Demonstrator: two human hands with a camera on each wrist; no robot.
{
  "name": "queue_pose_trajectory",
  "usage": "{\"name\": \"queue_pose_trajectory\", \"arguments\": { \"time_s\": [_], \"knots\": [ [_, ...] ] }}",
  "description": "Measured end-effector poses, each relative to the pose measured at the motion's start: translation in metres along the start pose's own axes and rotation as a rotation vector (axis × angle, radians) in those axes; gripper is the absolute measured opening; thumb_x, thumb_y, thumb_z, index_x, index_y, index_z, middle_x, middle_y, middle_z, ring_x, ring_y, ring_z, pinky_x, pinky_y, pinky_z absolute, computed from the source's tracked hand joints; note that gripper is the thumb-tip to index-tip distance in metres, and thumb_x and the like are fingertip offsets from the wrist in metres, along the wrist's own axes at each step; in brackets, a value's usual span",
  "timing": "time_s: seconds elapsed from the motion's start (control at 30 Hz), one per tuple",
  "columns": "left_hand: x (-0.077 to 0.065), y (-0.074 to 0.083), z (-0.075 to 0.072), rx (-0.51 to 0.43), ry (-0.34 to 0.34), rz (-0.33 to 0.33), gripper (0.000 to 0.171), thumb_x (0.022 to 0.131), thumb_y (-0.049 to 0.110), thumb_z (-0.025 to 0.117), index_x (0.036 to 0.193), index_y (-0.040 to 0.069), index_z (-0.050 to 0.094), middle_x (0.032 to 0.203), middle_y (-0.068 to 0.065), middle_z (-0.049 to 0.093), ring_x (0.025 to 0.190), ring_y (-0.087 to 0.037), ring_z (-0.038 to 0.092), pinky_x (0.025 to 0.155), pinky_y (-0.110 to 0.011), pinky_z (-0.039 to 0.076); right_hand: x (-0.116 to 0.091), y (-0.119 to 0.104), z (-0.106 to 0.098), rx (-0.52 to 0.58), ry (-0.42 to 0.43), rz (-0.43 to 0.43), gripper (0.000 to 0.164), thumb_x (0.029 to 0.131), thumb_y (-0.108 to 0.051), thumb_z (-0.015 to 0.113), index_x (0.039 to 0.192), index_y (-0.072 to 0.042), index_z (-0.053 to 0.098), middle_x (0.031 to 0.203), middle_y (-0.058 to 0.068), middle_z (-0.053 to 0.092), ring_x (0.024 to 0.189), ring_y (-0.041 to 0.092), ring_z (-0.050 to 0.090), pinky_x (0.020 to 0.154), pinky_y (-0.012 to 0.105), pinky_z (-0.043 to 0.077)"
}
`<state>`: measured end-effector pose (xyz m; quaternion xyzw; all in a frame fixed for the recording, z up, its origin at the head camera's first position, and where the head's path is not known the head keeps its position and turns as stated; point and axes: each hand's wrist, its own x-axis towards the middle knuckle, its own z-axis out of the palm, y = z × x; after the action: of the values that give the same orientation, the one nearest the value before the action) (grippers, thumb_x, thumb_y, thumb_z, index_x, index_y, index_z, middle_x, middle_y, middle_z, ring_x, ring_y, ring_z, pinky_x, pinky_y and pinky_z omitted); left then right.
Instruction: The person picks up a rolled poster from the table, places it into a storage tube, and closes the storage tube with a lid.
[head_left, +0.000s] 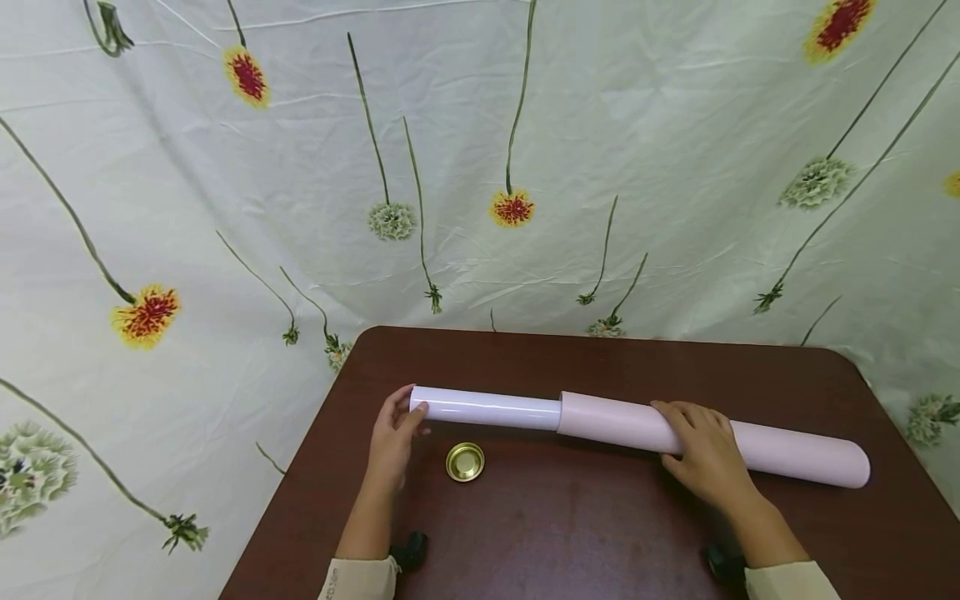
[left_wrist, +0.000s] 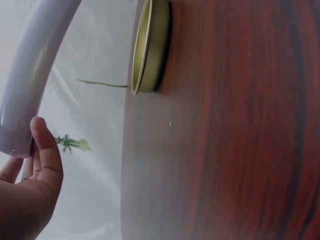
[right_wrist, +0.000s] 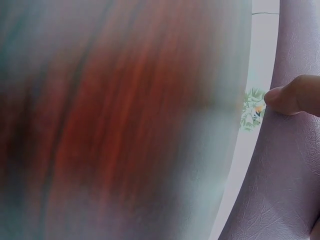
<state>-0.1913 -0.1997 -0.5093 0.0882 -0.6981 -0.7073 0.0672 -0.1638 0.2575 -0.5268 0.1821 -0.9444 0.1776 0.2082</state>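
A long pale pink tube (head_left: 795, 452) with a leathery surface lies crosswise over the table. Out of its left end sticks a thinner, glossy white roll (head_left: 487, 408), the rest of which is hidden inside the tube. My left hand (head_left: 392, 437) holds the roll's far left end, thumb on the near side and fingers behind. Around the middle of the pink tube my right hand (head_left: 705, 454) grips from above; its thumb (right_wrist: 287, 100) presses the tube's side in the right wrist view. Just below the roll, a round gold lid (head_left: 465, 462) rests on the table, hollow side up.
The dark reddish-brown table (head_left: 570, 533) has rounded far corners. Behind it hangs a white cloth (head_left: 465, 150) printed with flowers. Dark wrist devices (head_left: 410, 552) sit by both cream sleeves (head_left: 360, 579).
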Motion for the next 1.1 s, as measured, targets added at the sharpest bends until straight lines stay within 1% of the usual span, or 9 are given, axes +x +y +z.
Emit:
{"name": "queue_pose_trajectory", "arguments": {
  "time_s": [0.3,0.43,0.53,0.67,0.77,0.9,1.1],
  "knots": [
    [-0.003,0.003,0.004,-0.006,-0.015,-0.018,0.049,0.1,0.013,0.063,0.146,0.008,0.046,0.12,-0.001,0.056,0.094,-0.006,0.061,0.078,-0.024,0.055,-0.001,-0.003,0.0,-0.008,0.004,-0.004,0.087,0.059,-0.006,0.093,0.137,-0.013,0.056,0.119,0.016,0.062,0.114,0.042,0.057,0.097,0.061,0.036],
    [-0.003,0.0,0.004,0.001,-0.016,-0.007,0.05,0.099,0.015,0.065,0.145,0.007,0.047,0.122,-0.004,0.057,0.094,-0.006,0.061,0.078,-0.025,0.056,-0.001,-0.004,0.0,-0.008,0.001,-0.001,0.087,0.06,-0.006,0.093,0.138,-0.013,0.055,0.12,0.016,0.062,0.114,0.042,0.057,0.097,0.061,0.036],
    [-0.004,-0.004,0.004,-0.002,-0.013,0.019,0.051,0.098,0.016,0.066,0.144,0.006,0.047,0.122,-0.006,0.058,0.093,-0.007,0.062,0.076,-0.025,0.056,-0.001,-0.004,0.0,-0.006,-0.001,0.001,0.086,0.06,-0.007,0.093,0.138,-0.013,0.055,0.119,0.016,0.062,0.114,0.042,0.057,0.097,0.061,0.035],
    [-0.004,-0.006,0.004,-0.003,-0.014,-0.003,0.05,0.099,0.015,0.065,0.144,0.008,0.047,0.125,-0.007,0.057,0.095,-0.007,0.063,0.078,-0.026,0.057,-0.001,-0.004,0.001,-0.003,-0.006,0.004,0.086,0.06,-0.007,0.093,0.138,-0.013,0.055,0.12,0.016,0.062,0.114,0.041,0.056,0.098,0.06,0.035],
    [-0.003,-0.005,0.004,0.004,-0.02,-0.037,0.05,0.1,0.015,0.064,0.146,0.01,0.046,0.127,-0.006,0.056,0.097,-0.007,0.062,0.081,-0.026,0.056,-0.001,-0.005,0.001,-0.001,-0.01,0.009,0.086,0.061,-0.007,0.092,0.138,-0.013,0.055,0.12,0.015,0.062,0.115,0.041,0.056,0.098,0.06,0.035],
    [-0.003,-0.005,0.006,0.005,-0.02,-0.027,0.049,0.099,0.014,0.064,0.146,0.011,0.047,0.125,-0.005,0.056,0.097,-0.007,0.062,0.079,-0.026,0.056,0.0,-0.006,0.001,-0.003,-0.011,0.012,0.086,0.061,-0.007,0.092,0.138,-0.014,0.054,0.12,0.016,0.062,0.115,0.041,0.056,0.099,0.06,0.035],
    [-0.004,-0.004,0.011,0.002,-0.021,-0.006,0.051,0.099,0.013,0.064,0.146,0.006,0.046,0.121,-0.003,0.057,0.096,-0.006,0.062,0.076,-0.023,0.055,0.0,-0.006,0.001,-0.002,-0.006,0.013,0.086,0.062,-0.007,0.092,0.139,-0.014,0.054,0.12,0.016,0.061,0.115,0.041,0.056,0.099,0.061,0.034]
  ]
}}
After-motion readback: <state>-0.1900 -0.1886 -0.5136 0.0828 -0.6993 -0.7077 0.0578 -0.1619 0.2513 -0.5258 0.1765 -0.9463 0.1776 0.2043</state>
